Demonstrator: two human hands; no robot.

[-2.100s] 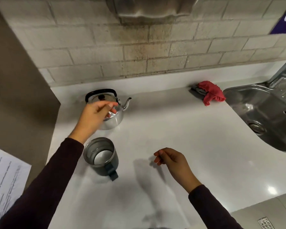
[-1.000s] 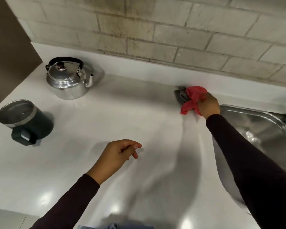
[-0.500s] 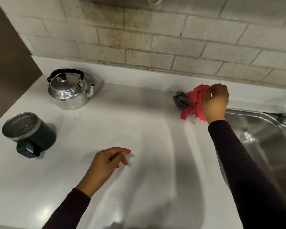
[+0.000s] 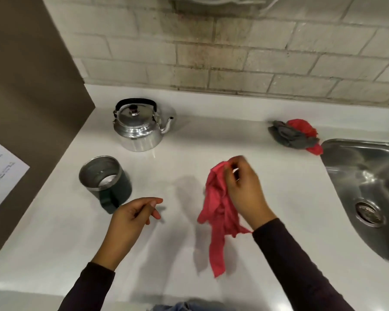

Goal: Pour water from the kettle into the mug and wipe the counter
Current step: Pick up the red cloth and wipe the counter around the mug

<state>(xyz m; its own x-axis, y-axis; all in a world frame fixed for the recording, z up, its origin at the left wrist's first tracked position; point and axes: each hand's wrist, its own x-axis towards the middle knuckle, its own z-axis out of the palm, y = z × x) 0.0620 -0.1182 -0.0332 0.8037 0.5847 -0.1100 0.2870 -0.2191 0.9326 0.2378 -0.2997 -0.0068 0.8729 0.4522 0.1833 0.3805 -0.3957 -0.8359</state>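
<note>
The red cloth (image 4: 218, 212), taken from the back right pile (image 4: 294, 134), now hangs pinched in the right hand (image 4: 243, 189) above the surface (image 4: 54, 239) centre. Left hand (image 4: 130, 217) hovers loosely curled, empty. Kettle (image 4: 139, 126) and mug (image 4: 103, 176) stand back-left; wiping appears imminent.

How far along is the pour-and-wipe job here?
Pouring looks done: the kettle stands upright on the counter, and the mug seems to hold liquid. In hand: the right hand holds a red cloth above the counter. Left: the wiping itself.
</note>
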